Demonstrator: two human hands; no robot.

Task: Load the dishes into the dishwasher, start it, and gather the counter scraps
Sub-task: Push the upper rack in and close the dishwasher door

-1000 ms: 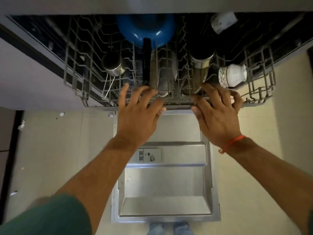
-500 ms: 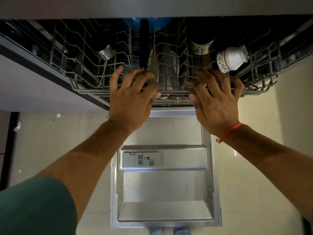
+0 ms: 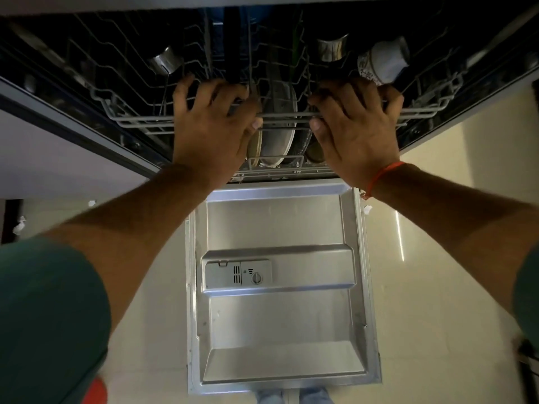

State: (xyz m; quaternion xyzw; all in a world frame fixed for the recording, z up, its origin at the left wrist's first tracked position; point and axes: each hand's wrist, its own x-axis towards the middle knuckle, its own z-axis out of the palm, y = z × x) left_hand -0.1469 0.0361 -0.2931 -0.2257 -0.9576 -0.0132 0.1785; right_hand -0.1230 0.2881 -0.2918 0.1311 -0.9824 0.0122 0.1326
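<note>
The dishwasher's grey wire upper rack (image 3: 131, 121) sits almost fully inside the dark tub. My left hand (image 3: 210, 132) and my right hand (image 3: 358, 132) both grip its front rail, fingers curled over the wires and thumbs under the bar. In the rack lie a white patterned cup (image 3: 382, 61) on its side and two steel cups (image 3: 166, 62) (image 3: 332, 48). Between my hands, plates (image 3: 277, 141) stand upright in the lower rack (image 3: 280, 170). A blue bowl is barely visible at the back.
The steel dishwasher door (image 3: 280, 330) lies open flat below my hands, with the detergent dispenser (image 3: 237, 274) on it. Pale tiled floor runs on both sides, with small white scraps (image 3: 20, 225) at the left. A grey cabinet front (image 3: 58, 158) flanks the tub.
The upper rack has slid back into the tub with both hands on its front rail. The blue bowl has passed almost out of sight under the counter edge.
</note>
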